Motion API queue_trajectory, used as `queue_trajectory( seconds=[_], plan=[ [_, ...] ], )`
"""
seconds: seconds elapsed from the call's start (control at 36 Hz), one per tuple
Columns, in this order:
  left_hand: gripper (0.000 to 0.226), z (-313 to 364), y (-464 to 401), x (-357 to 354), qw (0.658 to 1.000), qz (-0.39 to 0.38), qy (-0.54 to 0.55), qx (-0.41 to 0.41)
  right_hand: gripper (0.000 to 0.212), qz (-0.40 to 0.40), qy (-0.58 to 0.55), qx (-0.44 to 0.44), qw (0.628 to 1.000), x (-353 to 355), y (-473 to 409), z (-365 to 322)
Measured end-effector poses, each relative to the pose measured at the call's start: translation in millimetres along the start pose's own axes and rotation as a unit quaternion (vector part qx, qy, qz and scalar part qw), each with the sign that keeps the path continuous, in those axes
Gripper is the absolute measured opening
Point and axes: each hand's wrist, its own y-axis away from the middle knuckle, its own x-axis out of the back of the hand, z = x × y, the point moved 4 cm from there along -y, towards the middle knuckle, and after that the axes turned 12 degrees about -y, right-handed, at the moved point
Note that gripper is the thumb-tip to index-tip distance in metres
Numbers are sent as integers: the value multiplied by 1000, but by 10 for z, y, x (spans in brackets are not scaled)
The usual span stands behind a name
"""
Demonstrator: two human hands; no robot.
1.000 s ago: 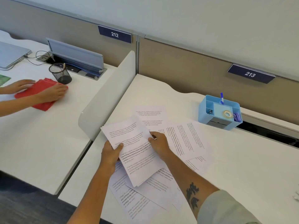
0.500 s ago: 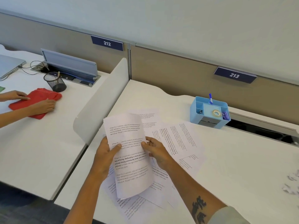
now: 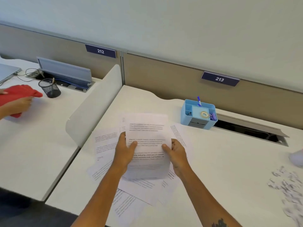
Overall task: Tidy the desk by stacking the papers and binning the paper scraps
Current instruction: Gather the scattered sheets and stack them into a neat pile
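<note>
Stacking step, mid-frame: left hand and right hand pinch held sheets by opposite edges. Next likely: gather loose papers beneath; scraps lower right wait.

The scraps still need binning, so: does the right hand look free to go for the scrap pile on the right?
Probably not yet: the right hand and left hand both grip the held papers. Bare desk lies before the paper scraps.

White papers with black text, light-blue organizer, red cloth.
</note>
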Motion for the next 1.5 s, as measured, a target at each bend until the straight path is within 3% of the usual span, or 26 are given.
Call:
queue_trajectory(
  seconds=[0.19,0.33,0.56,0.94,1.14,1.28,1.5],
  plan=[
    [34,491,349,-590,994,6,-9,-111,14,87,-30,112,989,490,314,-398],
    [44,541,567,-930,994,-18,3,-106,27,117,-33,149,981,799,456,-324],
    [40,197,834,-1218,997,-47,-8,-55,32,105,-18,96,990,1075,592,100],
    [34,101,741,-1324,997,-40,-55,-42,30,97,-10,86,991,1106,576,86],
    [28,22,532,-1333,994,-66,-89,-25,10,127,-7,81,988,1197,511,56],
    [37,-31,312,-1334,989,-86,-120,-2,13,155,-28,56,986,1288,468,158],
    [44,-84,-259,-1266,953,-136,-270,4,13,234,-128,-43,963,1366,363,469]
  ],
)
